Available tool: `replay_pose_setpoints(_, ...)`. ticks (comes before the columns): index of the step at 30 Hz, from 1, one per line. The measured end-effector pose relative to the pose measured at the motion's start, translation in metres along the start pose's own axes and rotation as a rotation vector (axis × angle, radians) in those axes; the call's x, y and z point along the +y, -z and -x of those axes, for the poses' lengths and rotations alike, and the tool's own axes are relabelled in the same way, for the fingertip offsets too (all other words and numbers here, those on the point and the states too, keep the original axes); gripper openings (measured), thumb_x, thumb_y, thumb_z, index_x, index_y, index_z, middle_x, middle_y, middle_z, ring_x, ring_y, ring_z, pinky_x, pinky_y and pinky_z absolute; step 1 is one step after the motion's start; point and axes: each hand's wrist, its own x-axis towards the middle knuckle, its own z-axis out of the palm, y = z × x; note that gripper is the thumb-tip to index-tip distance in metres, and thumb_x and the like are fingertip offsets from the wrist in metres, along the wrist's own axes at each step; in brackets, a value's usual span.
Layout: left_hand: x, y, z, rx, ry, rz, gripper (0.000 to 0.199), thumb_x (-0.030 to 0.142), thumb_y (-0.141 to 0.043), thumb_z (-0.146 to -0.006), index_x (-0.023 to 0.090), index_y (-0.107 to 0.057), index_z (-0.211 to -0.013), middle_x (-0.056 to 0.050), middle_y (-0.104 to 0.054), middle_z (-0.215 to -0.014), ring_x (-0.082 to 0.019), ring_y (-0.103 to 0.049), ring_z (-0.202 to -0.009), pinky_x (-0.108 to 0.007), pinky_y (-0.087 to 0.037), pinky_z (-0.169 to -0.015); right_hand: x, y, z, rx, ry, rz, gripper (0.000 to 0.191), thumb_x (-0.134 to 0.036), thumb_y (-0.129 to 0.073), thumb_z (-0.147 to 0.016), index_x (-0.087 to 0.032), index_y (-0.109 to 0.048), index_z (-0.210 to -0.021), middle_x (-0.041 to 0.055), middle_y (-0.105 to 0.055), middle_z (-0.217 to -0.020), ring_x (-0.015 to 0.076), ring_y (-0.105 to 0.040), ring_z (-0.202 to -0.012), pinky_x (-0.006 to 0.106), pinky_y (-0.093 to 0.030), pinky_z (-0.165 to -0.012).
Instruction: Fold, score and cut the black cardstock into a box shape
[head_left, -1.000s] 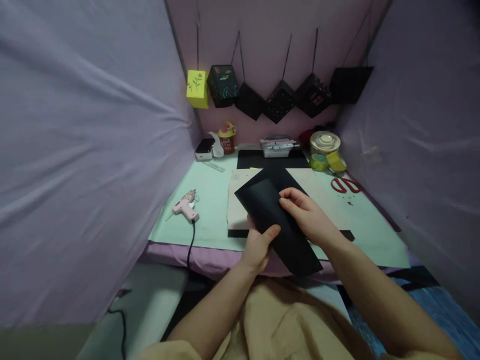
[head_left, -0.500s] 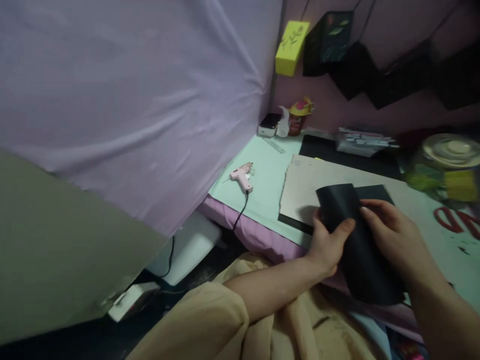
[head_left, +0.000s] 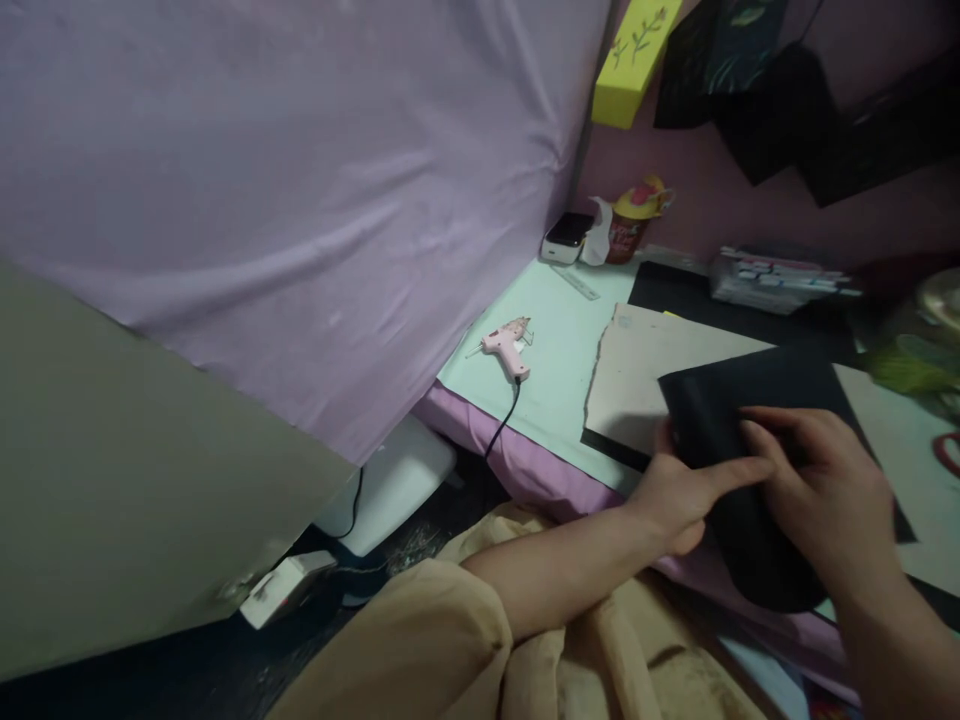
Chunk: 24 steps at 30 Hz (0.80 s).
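A sheet of black paper (head_left: 705,410), bent over lengthwise, is held between my two hands above the near edge of the table. My left hand (head_left: 679,495) grips its left side, with the thumb stretched across the front face and the fingers behind. On the right side my right hand (head_left: 832,490) pinches the sheet, fingertips close to the left thumb. Part of the sheet spreads out behind the right hand. Beneath lies a pale grey board (head_left: 637,350) with a torn left edge, on top of something black. Left of it, a pink glue gun (head_left: 510,350) rests on its side.
A clear ruler (head_left: 575,282), a white box-shaped device (head_left: 566,240), a red and yellow cup (head_left: 630,225) and a clear container (head_left: 772,280) stand toward the back. A yellow box (head_left: 634,65) and black shapes hang above. The glue gun's cord (head_left: 504,425) drops over the table's front edge.
The black paper has opened wider to the right behind my right hand. My left thumb now reaches further across toward the right fingertips. The whole view has shifted slightly.
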Motion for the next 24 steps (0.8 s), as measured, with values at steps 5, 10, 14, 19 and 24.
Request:
replay_pose_setpoints(5, 0.007, -0.003, -0.011, 0.030, -0.067, 0.081, 0.049, 0.018, -0.084, -0.056, 0.017, -0.065, -0.100, -0.004, -0.071, -0.087, -0.017, -0.068, -0.080, -0.027, -0.053, -0.079, 0.005, -0.003, 0.001, -0.145, 0.191, -0.009, 0.027, -0.036, -0.041, -0.095, -0.024, -0.064, -0.104, 0.0098, -0.066, -0.099, 0.0305, -0.064, -0.091, 0.048, -0.052, -0.078)
replay_pose_setpoints(10, 0.007, 0.001, -0.022, 0.117, -0.131, 0.039, 0.051, 0.021, -0.081, -0.061, 0.020, -0.063, -0.108, 0.000, -0.070, -0.083, -0.016, -0.068, -0.075, -0.027, -0.053, -0.074, 0.010, 0.002, 0.014, -0.283, 0.304, 0.095, 0.046, -0.040, -0.052, -0.091, -0.020, -0.049, -0.132, 0.0133, -0.061, -0.125, 0.0316, -0.058, -0.114, 0.048, -0.051, -0.092)
replay_pose_setpoints(14, 0.003, 0.003, -0.029, 0.080, -0.138, 0.013, 0.056, 0.020, -0.079, -0.064, 0.020, -0.059, -0.117, 0.001, -0.070, -0.079, -0.015, -0.067, -0.075, -0.028, -0.053, -0.077, 0.014, -0.003, 0.018, -0.290, 0.320, 0.136, 0.065, -0.032, -0.060, -0.084, -0.019, -0.035, -0.142, 0.0155, -0.050, -0.138, 0.0319, -0.049, -0.126, 0.049, -0.046, -0.102)
replay_pose_setpoints(19, 0.004, 0.008, -0.028, -0.069, -0.108, 0.000, 0.051, 0.014, -0.080, -0.060, 0.016, -0.063, -0.108, -0.002, -0.071, -0.087, -0.015, -0.067, -0.084, -0.029, -0.050, -0.087, 0.018, -0.008, 0.023, -0.222, 0.312, 0.080, 0.063, -0.014, -0.051, -0.086, -0.022, -0.030, -0.145, 0.0129, -0.048, -0.139, 0.0267, -0.046, -0.129, 0.047, -0.042, -0.107)
replay_pose_setpoints(24, 0.005, 0.022, -0.018, -0.161, -0.054, -0.155, 0.050, 0.016, -0.086, -0.053, 0.016, -0.066, -0.098, -0.002, -0.070, -0.087, -0.018, -0.066, -0.086, -0.033, -0.050, -0.087, 0.017, -0.003, 0.040, -0.237, 0.234, -0.075, 0.062, -0.012, -0.048, -0.085, -0.028, -0.029, -0.143, 0.0094, -0.047, -0.139, 0.0245, -0.046, -0.129, 0.047, -0.044, -0.106)
